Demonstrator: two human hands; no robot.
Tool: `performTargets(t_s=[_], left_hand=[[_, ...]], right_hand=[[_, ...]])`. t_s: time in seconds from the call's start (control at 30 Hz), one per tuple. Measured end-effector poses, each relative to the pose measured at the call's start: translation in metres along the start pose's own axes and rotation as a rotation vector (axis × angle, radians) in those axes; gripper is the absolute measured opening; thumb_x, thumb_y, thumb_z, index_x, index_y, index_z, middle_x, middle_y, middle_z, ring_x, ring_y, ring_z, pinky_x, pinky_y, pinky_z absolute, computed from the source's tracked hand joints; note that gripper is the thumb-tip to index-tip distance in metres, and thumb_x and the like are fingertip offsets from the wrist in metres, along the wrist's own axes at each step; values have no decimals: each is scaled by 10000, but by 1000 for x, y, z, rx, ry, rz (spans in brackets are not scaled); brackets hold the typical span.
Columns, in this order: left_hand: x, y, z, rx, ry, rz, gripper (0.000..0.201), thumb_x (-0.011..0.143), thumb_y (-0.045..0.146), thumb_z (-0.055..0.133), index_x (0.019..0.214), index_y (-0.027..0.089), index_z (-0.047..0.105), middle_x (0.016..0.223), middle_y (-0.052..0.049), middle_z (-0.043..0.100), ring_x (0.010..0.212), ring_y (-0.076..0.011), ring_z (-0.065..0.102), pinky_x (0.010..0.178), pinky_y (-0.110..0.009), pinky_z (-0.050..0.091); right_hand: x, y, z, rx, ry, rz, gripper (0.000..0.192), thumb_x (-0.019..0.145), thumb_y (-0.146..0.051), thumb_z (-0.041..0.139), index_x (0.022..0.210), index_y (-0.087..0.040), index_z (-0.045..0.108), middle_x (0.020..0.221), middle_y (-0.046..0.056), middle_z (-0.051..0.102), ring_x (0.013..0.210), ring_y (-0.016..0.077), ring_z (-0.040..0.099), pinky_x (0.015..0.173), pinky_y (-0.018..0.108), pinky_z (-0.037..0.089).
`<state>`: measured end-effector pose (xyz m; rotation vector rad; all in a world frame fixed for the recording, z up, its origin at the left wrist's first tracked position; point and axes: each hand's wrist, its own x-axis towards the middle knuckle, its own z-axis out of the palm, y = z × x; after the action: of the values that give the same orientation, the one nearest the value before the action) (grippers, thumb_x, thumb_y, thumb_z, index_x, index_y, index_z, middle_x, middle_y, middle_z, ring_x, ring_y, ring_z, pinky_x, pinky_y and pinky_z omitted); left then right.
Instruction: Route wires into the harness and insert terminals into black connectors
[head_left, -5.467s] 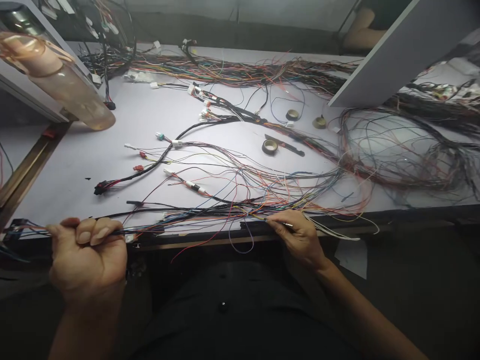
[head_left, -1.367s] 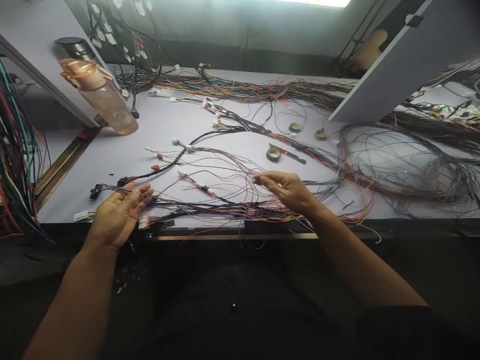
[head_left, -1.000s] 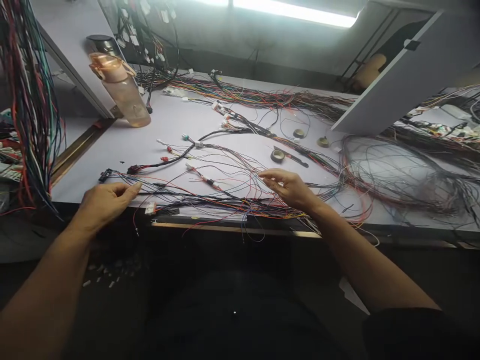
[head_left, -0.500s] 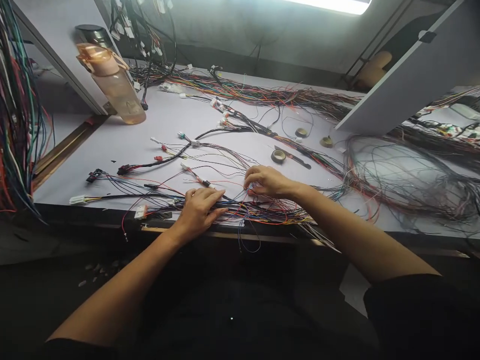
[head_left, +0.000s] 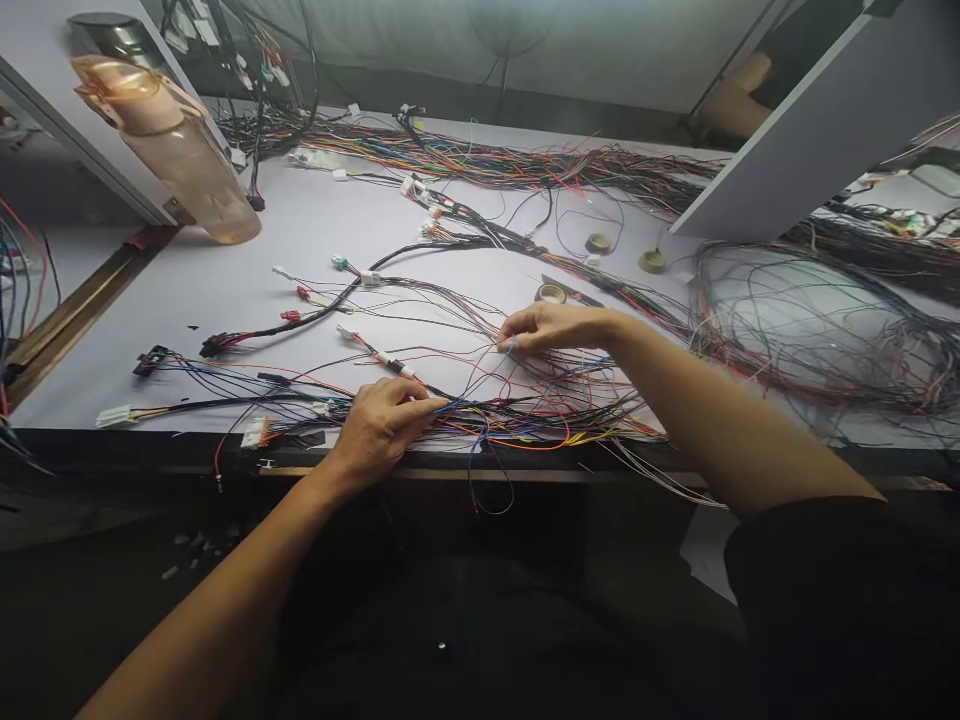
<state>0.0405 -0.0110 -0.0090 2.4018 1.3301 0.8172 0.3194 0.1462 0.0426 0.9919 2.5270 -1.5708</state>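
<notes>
My left hand lies on a bundle of loose wires by the table's front edge, thumb and fingers closed over part of it. Blue wires come out at its fingertips. Farther right, my right hand is raised slightly, its fingertips pinched on a thin blue wire that stretches back toward the left hand. At the bundle's left end lie a black connector, a white connector and a white-and-orange connector. A black-sleeved branch with red connectors runs behind the hands.
A bottle stands at the back left. Tape rolls lie behind my right hand, near a dark flat tool. Long wires line the back, and a coil spreads at right beside a white panel. Another person's arm shows beyond.
My right hand has moved right and away from the bundle, drawing the blue wire. My left thumb and fingers have come closer together. The camera view has shifted.
</notes>
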Motion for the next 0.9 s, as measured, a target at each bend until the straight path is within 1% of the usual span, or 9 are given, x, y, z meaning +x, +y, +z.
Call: performTargets(t_s=[0.1, 0.27, 0.37, 0.43, 0.57, 0.67, 0.77, 0.83, 0.9], left_hand=[[0, 0, -3, -26, 2, 8, 275, 871, 210, 578, 1101, 306, 693, 989, -32, 678, 950, -194, 592, 832, -362, 427], [1, 0, -4, -80, -2, 4, 269, 893, 212, 558, 1108, 311, 687, 1047, -29, 693, 1005, -198, 600, 853, -361, 421], [0, -1, -4, -118, -6, -1, 269, 902, 208, 552, 1123, 296, 679, 1062, -33, 694, 1020, -193, 597, 869, -357, 429], [0, -1, -4, -128, -4, 1, 265, 900, 207, 560, 1121, 291, 679, 1064, -32, 695, 1025, -191, 594, 880, -356, 433], [1, -1, -6, -133, -10, 28, 246, 894, 200, 569, 1090, 285, 691, 1067, -31, 695, 1032, -193, 598, 881, -355, 438], [2, 0, -7, -127, -24, 52, 245, 894, 194, 568, 1087, 282, 690, 1075, -29, 693, 1015, -189, 604, 881, -360, 437], [3, 1, -7, -120, -26, 59, 245, 887, 203, 583, 1100, 275, 681, 1088, -30, 694, 1030, -190, 604, 888, -362, 436], [4, 3, -7, -117, -27, 54, 220, 874, 231, 611, 1078, 266, 686, 1084, -33, 698, 1035, -195, 607, 887, -363, 438], [5, 4, -7, -115, -23, 55, 181, 856, 271, 641, 1027, 259, 701, 1068, -32, 705, 1021, -198, 613, 879, -362, 439]], right_hand=[[2, 7, -6, 122, 9, 10, 334, 805, -498, 657, 757, -168, 636, 652, -34, 551, 586, 77, 447, 569, 228, 344], [0, 9, -13, 266, -51, -27, 408, 764, -565, 696, 813, -162, 657, 737, 0, 615, 648, 95, 505, 618, 239, 399], [-2, 4, -16, 272, -49, -28, 461, 807, -616, 628, 768, -157, 655, 695, 2, 600, 622, 90, 484, 601, 237, 394], [-1, 0, -16, 240, -18, -27, 419, 792, -573, 675, 732, -160, 650, 634, -21, 562, 575, 75, 432, 555, 222, 353], [9, 1, -12, 264, 201, -20, 338, 824, -481, 687, 721, -162, 641, 687, -7, 609, 538, 59, 377, 499, 209, 301], [18, 7, -8, 380, 370, 60, 310, 861, -424, 663, 706, -162, 607, 752, 25, 647, 508, 57, 368, 457, 214, 273], [22, 5, -7, 482, 457, 95, 302, 878, -408, 647, 704, -175, 566, 674, 3, 593, 496, 63, 367, 439, 218, 243], [18, -4, -11, 436, 405, 42, 281, 872, -415, 655, 731, -183, 585, 616, -23, 529, 516, 71, 381, 460, 217, 268], [12, -18, -19, 285, 253, 2, 246, 828, -395, 711, 739, -182, 627, 600, -31, 506, 537, 75, 388, 492, 223, 300]])
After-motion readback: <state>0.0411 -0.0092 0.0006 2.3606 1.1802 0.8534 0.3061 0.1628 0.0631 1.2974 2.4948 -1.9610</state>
